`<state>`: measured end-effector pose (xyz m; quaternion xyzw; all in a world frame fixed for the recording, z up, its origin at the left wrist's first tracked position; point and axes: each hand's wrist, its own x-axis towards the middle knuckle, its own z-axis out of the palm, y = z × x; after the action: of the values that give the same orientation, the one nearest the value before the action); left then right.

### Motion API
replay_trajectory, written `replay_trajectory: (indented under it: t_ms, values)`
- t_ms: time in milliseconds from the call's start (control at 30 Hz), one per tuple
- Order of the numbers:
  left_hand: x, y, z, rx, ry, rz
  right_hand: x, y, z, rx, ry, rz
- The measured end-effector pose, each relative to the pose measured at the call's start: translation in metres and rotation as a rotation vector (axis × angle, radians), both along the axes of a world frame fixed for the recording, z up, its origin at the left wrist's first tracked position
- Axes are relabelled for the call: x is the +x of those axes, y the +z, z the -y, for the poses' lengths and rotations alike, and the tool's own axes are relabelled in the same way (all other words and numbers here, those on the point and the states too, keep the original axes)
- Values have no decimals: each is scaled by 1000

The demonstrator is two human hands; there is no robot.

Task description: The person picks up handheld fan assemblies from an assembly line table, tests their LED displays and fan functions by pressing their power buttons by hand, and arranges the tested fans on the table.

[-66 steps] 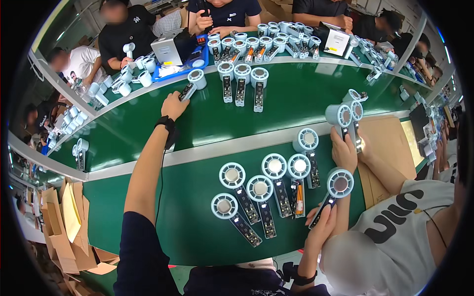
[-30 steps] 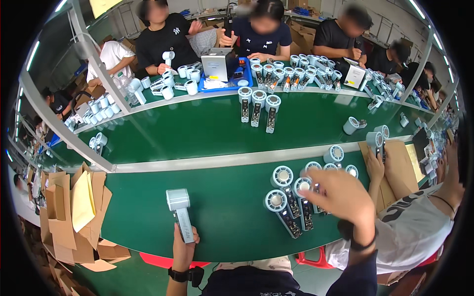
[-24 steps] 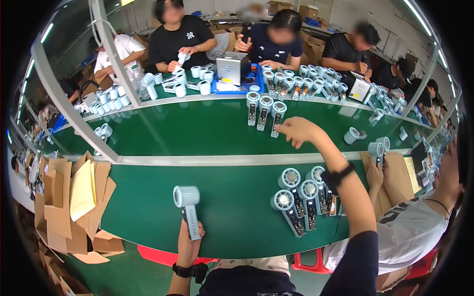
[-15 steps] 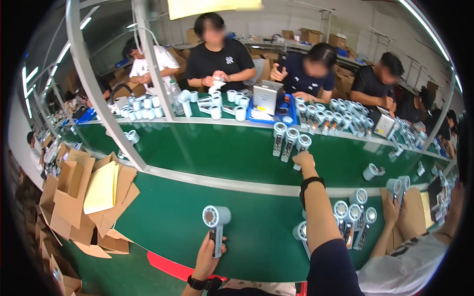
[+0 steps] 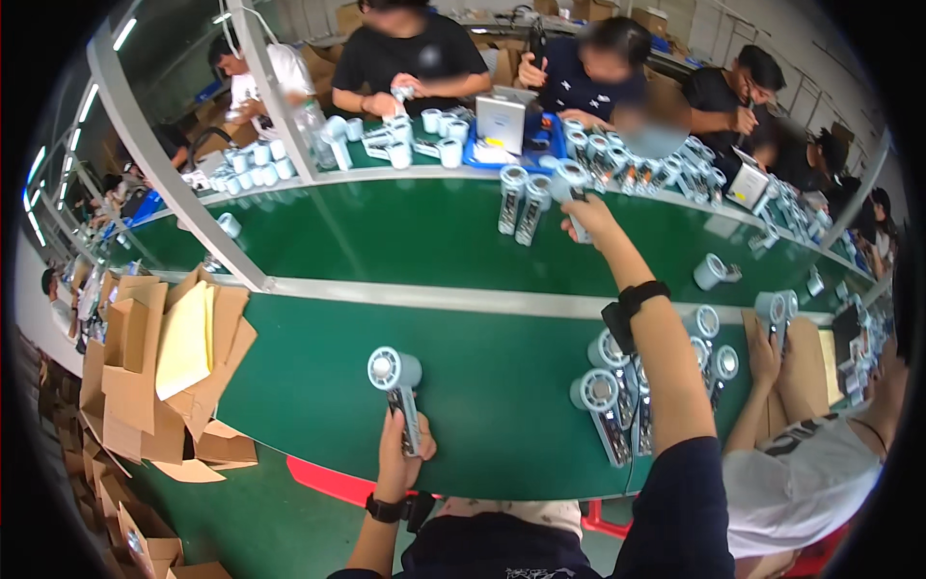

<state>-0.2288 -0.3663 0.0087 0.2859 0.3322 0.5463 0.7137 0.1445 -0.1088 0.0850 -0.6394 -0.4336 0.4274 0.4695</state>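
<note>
My left hand (image 5: 405, 452) is closed around the handle of a light-blue handheld fan (image 5: 396, 370), held upright above the near green table. Its round head faces up toward me, and dark inner parts show along the handle. Stretched far forward, my right hand (image 5: 592, 220) is closed on the handle of another handheld fan (image 5: 571, 179) over the far green belt. Its fingers partly hide that handle. Just left of it, two similar fans (image 5: 521, 203) lie side by side with bared circuit parts in their handles.
Several fans (image 5: 598, 391) cluster beneath my right forearm. One lone fan (image 5: 712, 271) lies on the belt at right. A metal rail (image 5: 415, 296) divides belt and table. Flattened cardboard (image 5: 130, 372) is piled at left. Co-workers sit opposite; a person at right holds fans.
The head view has tilted downward. My right hand now grips the third fan's handle and has shifted it slightly forward beside the other two. The fan in my left hand has turned, showing its inner parts.
</note>
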Motion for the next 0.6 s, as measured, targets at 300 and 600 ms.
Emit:
replay_trajectory:
  t_ms: [300, 600]
  values:
    - [40, -4, 24, 80, 20, -84, -104, 24, 263, -45, 160, -731]
    - [70, -3, 42, 160, -65, -130, -170, -57, 352, 47, 100, -774]
